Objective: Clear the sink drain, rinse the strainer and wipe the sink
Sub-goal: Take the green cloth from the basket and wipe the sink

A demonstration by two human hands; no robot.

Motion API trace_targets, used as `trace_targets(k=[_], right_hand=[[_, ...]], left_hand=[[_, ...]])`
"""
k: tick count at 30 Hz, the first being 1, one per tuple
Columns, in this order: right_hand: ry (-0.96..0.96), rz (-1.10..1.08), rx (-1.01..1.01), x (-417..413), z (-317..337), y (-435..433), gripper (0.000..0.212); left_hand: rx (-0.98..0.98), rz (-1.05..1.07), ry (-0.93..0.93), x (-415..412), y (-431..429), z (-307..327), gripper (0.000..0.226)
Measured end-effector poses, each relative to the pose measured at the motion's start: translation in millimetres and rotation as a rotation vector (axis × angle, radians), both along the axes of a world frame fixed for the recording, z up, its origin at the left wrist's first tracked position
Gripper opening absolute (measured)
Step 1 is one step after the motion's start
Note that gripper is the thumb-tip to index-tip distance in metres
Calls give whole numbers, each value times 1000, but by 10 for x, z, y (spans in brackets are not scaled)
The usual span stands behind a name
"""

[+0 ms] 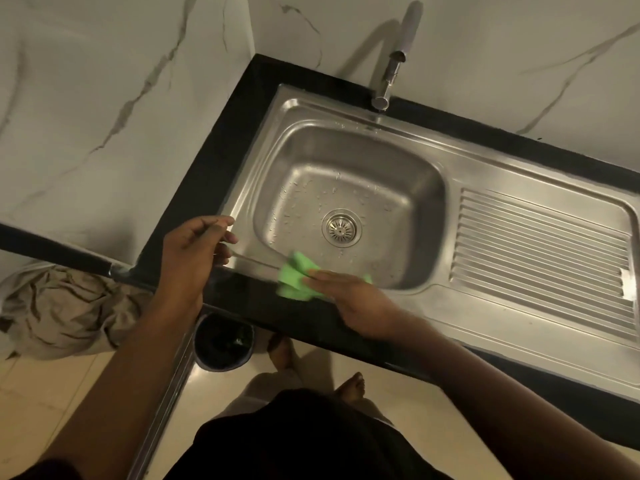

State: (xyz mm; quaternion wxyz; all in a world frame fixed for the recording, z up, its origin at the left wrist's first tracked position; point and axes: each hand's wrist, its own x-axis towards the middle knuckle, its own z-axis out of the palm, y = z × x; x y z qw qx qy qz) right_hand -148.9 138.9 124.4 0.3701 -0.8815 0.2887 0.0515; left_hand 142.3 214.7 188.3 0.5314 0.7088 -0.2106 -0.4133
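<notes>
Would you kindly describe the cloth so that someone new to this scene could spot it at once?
Find the steel sink set in the black counter. On its near rim, left of the ribbed drainboard, the right hand presses flat on the cloth. It is the only bright green thing here, unlike the beige heap on the floor.

You're wearing black top (294,441), loose and plain, filling lower middle of view. Dark short sleeve (41,471) showing at left upper arm. Both forearms showing bare along whole visible length. Left hand (194,251) and right hand (353,299) going bare. You're going barefoot: left foot (282,351), right foot (351,386). Pale fabric (263,386) showing over legs, garment unclear.
</notes>
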Motion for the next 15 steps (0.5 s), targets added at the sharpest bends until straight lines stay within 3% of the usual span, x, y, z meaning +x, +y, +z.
trace_targets(k=[3,6,11,15], right_hand=[[15,-124,-32,-655,-1,-9,67],[40,-163,-68,-704,-37,92,84],[114,-20,-88,-18,-45,92,62],[101,122,-105,902,-51,70,60]], left_hand=[[20,-28,-32,166,-6,-36,13],[38,-42,-44,301,3,-77,14],[49,-37,-47,394,-41,-124,14],[-17,2,-23,368,-170,-100,19]])
